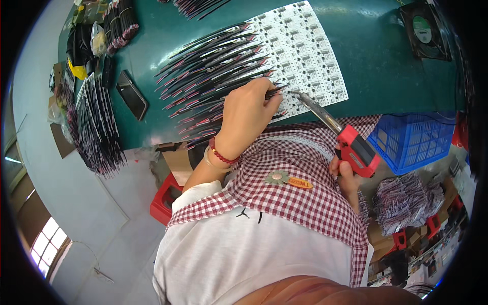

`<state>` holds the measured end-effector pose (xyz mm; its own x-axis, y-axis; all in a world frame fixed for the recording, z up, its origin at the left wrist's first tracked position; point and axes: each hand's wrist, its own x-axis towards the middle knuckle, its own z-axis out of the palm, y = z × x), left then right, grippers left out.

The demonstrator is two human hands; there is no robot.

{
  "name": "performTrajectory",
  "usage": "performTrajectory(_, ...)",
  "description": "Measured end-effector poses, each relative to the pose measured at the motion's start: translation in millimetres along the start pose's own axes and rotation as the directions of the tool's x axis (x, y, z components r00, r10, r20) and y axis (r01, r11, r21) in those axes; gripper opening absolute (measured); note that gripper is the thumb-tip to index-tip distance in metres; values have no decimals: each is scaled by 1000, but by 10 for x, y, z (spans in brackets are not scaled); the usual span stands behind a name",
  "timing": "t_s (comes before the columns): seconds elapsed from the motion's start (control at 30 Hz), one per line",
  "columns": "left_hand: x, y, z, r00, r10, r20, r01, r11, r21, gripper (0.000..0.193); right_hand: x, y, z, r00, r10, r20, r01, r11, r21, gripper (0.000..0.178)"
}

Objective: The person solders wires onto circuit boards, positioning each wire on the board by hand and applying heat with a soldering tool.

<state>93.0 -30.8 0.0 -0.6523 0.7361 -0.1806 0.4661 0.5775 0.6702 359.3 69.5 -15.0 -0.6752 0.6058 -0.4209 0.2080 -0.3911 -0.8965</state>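
Note:
A white panel of small circuit boards [312, 56] lies on the green table, with rows of black wires [203, 66] spreading leftward from it. My left hand [246, 114] is over the panel's near left part, thumb and fingers pinching a black wire [276, 91] by its end. In my right hand [347, 180] is a red-and-black soldering iron [356, 151]. Its metal tip points up and left, close to the pinched wire end and the panel; whether it touches is too small to tell. Part of the right hand is hidden behind the iron's handle.
A phone [131, 95] rests on the green tabletop [376, 76] at left, near hanging wired strips [96, 122] and wire bundles [120, 23]. A black square item [426, 30] sits far right. Below the table edge are a blue crate [412, 145] and a red stool [165, 201].

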Motion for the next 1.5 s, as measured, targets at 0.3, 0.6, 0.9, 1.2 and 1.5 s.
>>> performTrajectory(0.3,19,61,20,997,71,-28,-69,997,45,16,45,-21,56,1000,-8,30,8,1000,-16,45)
performTrajectory(0.6,22,86,20,998,63,-8,-62,997,55,16,34,29,8,999,17,47,-15,999,-43,40)
performTrajectory(0.9,24,92,43,998,59,10,-60,995,85,16,-17,-23,50,1000,25,10,-25,998,-65,39)
performTrajectory(1.2,25,67,31,997,75,5,-76,996,48,17,-20,-152,93,1000,19,-6,-18,1000,10,17)
performTrajectory(1.5,35,63,14,998,61,31,-64,993,101,13,-17,-80,81,998,60,-7,-60,997,-51,42)
